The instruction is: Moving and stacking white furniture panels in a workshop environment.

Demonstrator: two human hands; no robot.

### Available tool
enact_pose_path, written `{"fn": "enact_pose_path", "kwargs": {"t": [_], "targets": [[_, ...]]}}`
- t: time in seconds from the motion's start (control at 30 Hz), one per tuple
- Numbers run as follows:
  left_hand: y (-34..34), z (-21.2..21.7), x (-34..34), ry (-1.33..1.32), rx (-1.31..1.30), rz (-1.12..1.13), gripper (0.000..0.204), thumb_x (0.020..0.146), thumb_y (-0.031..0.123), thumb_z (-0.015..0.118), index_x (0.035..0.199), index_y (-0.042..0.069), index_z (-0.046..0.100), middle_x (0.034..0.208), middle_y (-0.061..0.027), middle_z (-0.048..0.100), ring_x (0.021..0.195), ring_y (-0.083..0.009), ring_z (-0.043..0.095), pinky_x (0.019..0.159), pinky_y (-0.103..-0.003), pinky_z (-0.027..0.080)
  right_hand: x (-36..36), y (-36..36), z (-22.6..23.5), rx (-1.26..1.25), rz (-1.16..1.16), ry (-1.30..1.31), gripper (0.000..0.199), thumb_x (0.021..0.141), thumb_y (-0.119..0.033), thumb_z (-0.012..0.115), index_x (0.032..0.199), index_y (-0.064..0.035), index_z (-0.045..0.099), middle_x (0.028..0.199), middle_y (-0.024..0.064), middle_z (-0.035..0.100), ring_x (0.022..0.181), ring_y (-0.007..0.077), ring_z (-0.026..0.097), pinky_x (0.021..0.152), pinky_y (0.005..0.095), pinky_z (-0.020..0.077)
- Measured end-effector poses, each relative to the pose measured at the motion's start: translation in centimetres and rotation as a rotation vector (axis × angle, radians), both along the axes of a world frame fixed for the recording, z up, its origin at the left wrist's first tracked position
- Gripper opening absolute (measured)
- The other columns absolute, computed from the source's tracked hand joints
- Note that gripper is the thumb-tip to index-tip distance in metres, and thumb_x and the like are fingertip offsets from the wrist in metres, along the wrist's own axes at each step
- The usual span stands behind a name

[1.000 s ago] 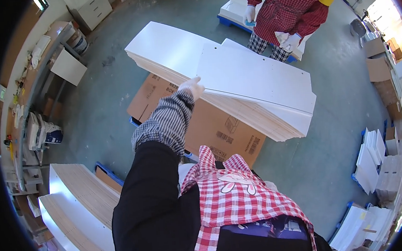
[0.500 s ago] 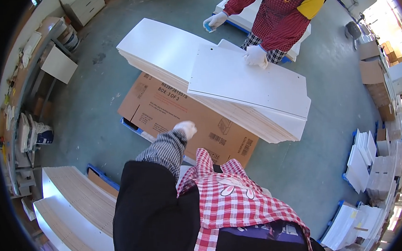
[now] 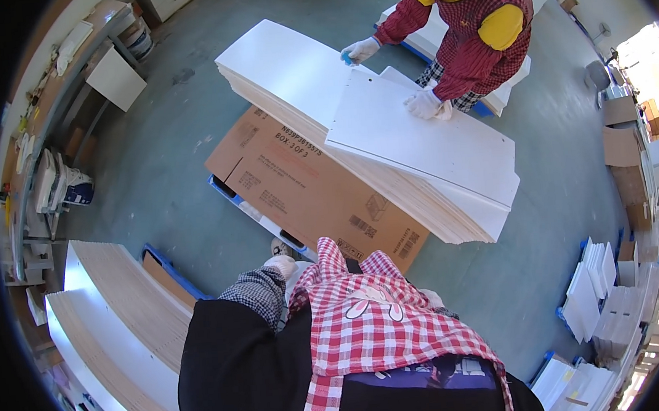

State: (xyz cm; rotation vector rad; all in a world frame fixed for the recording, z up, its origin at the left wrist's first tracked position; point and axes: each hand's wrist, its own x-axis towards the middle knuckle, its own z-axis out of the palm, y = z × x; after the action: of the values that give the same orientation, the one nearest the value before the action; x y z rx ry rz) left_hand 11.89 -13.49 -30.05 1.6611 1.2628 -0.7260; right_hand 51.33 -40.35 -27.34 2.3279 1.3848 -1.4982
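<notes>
Wood-grain boards (image 3: 115, 312), grey floor (image 3: 165, 148)

Bright, even daylight, strongest from the blown-out opening (image 3: 644, 54) at upper right. Soft shadows only. Sharp centre; heavy fisheye bending and black vignette toward the rim.

The person's gloved left hand (image 3: 282, 266) hangs near the apron, close to the edge of a flat cardboard box (image 3: 305, 188). White panels (image 3: 417, 146) are stacked on the box. Across the stack, a co-worker's gloved hands (image 3: 423, 105) press on the top panel.
</notes>
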Motion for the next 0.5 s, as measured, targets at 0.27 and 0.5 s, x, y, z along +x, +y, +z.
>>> {"fn": "enact_pose_path", "kwargs": {"t": [0.27, 0.5], "targets": [[0.6, 0.2, 2.9, -0.124, 0.115, -0.062, 0.04, 0.082, 0.031, 0.045, 0.109, 0.006, 0.062, 0.114, -0.0138, 0.059, 0.107, -0.0285, 0.055, 0.093, -0.038, 0.042, 0.2, 0.9, 0.2, 0.003, -0.002, -0.037, 0.045, 0.084, -0.045, 0.043, 0.105, -0.0102, 0.062, 0.106, 0.0192, 0.06, 0.101, 0.037, 0.054, 0.084, 0.0424, 0.0437], [-0.8, 2.4, 4.4, -0.194, 0.09, -0.065, 0.037, 0.083, 0.032, 0.045, 0.105, 0.008, 0.064, 0.109, -0.0135, 0.061, 0.103, -0.0276, 0.057, 0.089, -0.037, 0.043, 1.2, 0.3, 0.3, -0.036, 0.068, -0.035, 0.04, 0.085, -0.04, 0.044, 0.107, -0.0114, 0.061, 0.102, 0.0186, 0.061, 0.1, 0.0366, 0.055, 0.083, 0.0424, 0.0451]]}}
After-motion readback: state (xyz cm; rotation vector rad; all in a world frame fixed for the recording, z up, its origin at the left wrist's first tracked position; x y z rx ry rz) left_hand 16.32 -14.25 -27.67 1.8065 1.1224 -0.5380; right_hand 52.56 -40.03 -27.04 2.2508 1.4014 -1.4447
